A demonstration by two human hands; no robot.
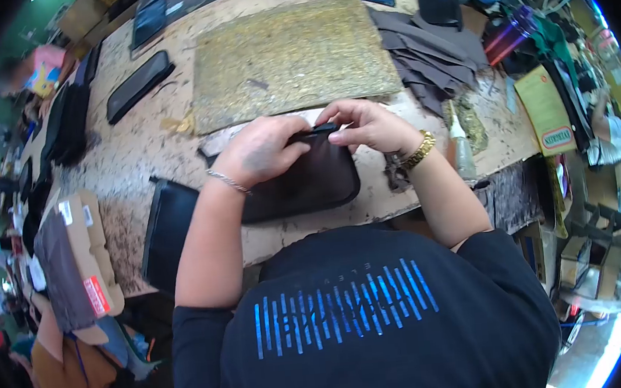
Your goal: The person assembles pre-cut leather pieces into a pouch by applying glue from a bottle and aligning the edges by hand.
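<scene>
A dark zip pouch (309, 179) with rounded corners lies at the near edge of the table, close to my body. My left hand (266, 150), with a silver bracelet at the wrist, grips its upper edge from the left. From the right, my right hand (371, 126), with a gold watch, pinches the same edge near a small black piece (317, 129). Exactly what lies between the fingertips is too small to make out. Left of the pouch, another black pouch (169, 228) hangs partly over the table edge.
A worn, glue-stained board (292, 62) lies beyond my hands. Right of it are grey fabric pieces (435, 57) and a white nozzle bottle (460, 147). A dark pouch (140, 85) sits at the upper left, and cardboard (100, 242) stands at the left edge. Other people sit on both sides.
</scene>
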